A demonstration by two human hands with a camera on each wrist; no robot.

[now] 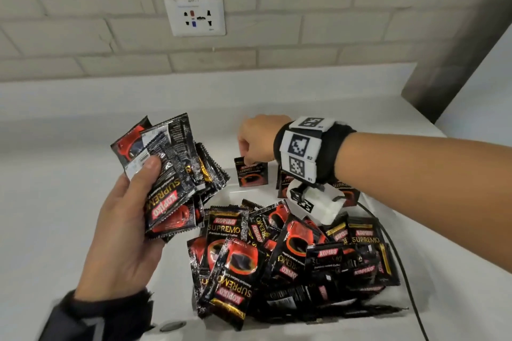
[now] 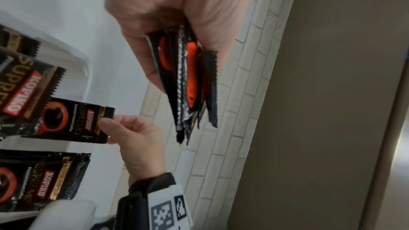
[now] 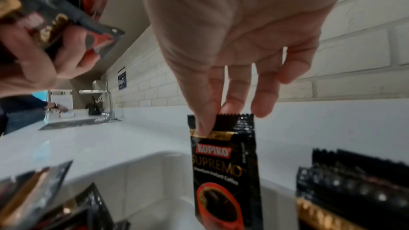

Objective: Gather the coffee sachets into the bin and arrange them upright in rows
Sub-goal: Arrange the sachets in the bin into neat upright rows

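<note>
My left hand (image 1: 130, 219) grips a fanned bundle of black Kopiko coffee sachets (image 1: 171, 174) above the counter, left of the white bin (image 1: 221, 196); the same bundle (image 2: 190, 80) shows edge-on in the left wrist view. My right hand (image 1: 257, 141) pinches the top edge of one upright sachet (image 1: 250, 174) at the bin's far wall, thumb and forefinger on its crimped seam (image 3: 221, 121). More upright sachets (image 1: 346, 191) stand to its right, partly hidden by my wrist. A loose heap of sachets (image 1: 291, 252) fills the near half of the bin.
The bin sits on a white counter (image 1: 69, 174) against a tiled wall with a power socket (image 1: 195, 16). A black cable (image 1: 399, 252) runs along the bin's right side. A sink and tap (image 3: 106, 111) lie farther along the counter, with another person (image 3: 22, 109) beside them.
</note>
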